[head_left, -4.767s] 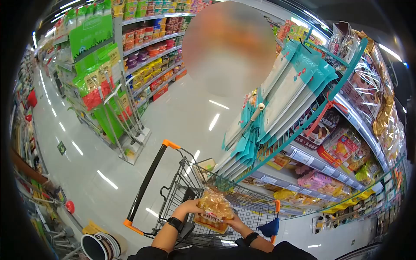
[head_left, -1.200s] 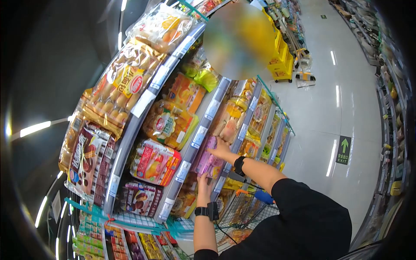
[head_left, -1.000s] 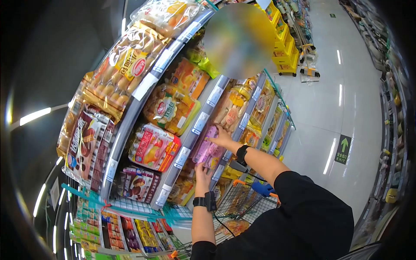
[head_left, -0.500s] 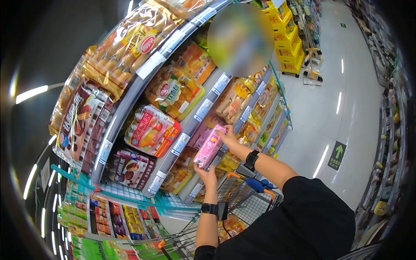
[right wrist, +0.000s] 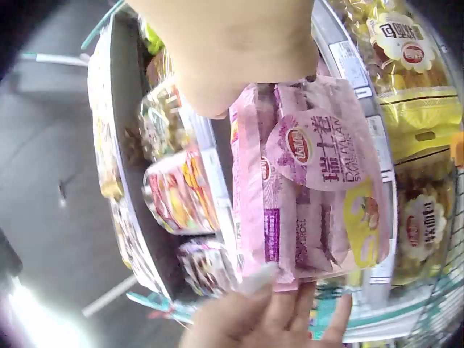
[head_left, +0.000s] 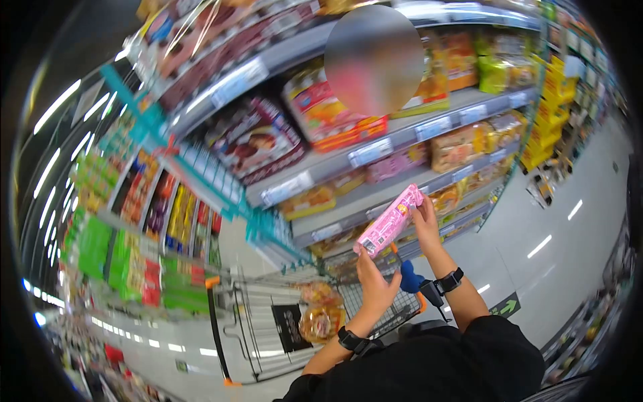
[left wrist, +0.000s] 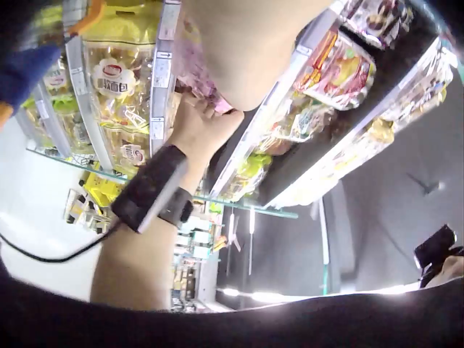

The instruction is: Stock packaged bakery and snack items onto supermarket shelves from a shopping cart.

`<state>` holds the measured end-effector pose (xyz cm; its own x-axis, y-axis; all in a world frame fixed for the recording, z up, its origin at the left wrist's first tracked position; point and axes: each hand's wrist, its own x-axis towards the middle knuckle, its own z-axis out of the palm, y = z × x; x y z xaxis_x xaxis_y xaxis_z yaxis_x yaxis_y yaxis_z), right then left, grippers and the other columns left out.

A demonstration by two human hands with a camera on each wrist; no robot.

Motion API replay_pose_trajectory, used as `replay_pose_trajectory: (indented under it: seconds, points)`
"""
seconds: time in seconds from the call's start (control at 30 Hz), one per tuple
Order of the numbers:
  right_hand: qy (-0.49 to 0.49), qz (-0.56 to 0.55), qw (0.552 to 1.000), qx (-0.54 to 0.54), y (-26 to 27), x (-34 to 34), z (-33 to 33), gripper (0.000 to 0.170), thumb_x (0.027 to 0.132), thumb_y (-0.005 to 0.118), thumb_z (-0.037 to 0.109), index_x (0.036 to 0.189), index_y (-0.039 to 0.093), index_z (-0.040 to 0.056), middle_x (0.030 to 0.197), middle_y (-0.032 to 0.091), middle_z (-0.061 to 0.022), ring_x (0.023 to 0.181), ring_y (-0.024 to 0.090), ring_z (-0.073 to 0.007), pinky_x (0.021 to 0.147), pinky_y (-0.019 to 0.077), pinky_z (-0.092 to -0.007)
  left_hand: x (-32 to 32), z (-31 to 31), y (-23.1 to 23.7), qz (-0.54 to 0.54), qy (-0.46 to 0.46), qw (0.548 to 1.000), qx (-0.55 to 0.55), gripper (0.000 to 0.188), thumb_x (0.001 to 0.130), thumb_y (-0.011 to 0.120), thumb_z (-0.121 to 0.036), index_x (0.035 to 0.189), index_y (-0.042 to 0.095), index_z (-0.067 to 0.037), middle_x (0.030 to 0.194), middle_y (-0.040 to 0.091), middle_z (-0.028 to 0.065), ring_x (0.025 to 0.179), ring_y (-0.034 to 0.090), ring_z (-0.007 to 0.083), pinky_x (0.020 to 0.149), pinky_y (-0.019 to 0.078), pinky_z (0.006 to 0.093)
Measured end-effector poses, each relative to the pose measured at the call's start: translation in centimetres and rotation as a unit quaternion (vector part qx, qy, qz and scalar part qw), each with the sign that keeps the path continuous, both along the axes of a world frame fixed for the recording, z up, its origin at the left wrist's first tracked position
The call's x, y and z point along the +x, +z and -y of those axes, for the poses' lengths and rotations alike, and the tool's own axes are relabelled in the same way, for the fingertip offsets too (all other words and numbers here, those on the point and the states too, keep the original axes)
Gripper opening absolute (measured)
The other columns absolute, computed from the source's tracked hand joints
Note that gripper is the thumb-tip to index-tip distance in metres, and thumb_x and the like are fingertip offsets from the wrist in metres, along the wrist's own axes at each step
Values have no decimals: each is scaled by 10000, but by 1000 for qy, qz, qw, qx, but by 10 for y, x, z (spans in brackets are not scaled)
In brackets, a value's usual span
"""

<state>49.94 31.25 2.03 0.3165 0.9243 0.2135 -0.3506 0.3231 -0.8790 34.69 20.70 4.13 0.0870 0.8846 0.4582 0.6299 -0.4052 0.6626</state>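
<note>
A pink pack of Swiss rolls is held between both hands, in front of the shelves and tilted with its right end higher. My left hand grips its lower left end, thumb and fingertips at the edge. At the upper right end, my right hand holds it with curled fingers. The right wrist view shows the pack's printed front, with the left hand at its bottom edge. In the left wrist view the right hand is on the pink wrapper, which is mostly hidden by the near hand.
Below the left forearm stands a wire shopping cart with packs of bread in it. Shelves of packaged bread and cakes rise ahead. Snack racks are at the left, yellow crates at the right, a tiled aisle beside them.
The hands earlier held a bread pack over the cart, then gripped the pink Swiss roll pack on the shelf. They have drawn it out toward the body, and the head view has swung toward the cart.
</note>
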Motion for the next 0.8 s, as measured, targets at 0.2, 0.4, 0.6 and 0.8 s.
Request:
replay_pose_trajectory:
  seconds: [0.2,0.4,0.6,0.8]
  points:
    - [37,103,994,-26,-51,-82,4,416,828,505,58,1219,376,-2,1128,496,-105,1021,488,-148,886,379,-278,-69,26,-22,17,77,994,-81,893,667,646,-154,1310,88,117,1189,366,310,1095,375,415,938,302,433]
    - [92,135,968,-192,-118,-142,29,325,822,528,129,1113,466,-2,986,549,-77,905,523,-137,799,407,-261,-141,32,-68,159,125,965,-165,793,673,644,-165,1282,202,83,1149,428,279,1077,436,397,912,353,406]
    - [66,314,899,-300,-191,-186,54,425,789,570,290,1070,478,-16,875,607,-158,792,596,-243,714,453,-330,-211,35,-126,220,122,909,-332,585,689,622,-155,1161,342,49,1039,527,215,951,548,305,808,438,359]
    - [18,492,786,-374,-231,-230,76,464,793,504,435,1096,517,84,961,603,-203,894,568,-394,744,459,-429,-275,66,-234,481,52,722,-495,601,760,647,-273,1207,375,22,1138,497,154,985,526,228,793,463,325]
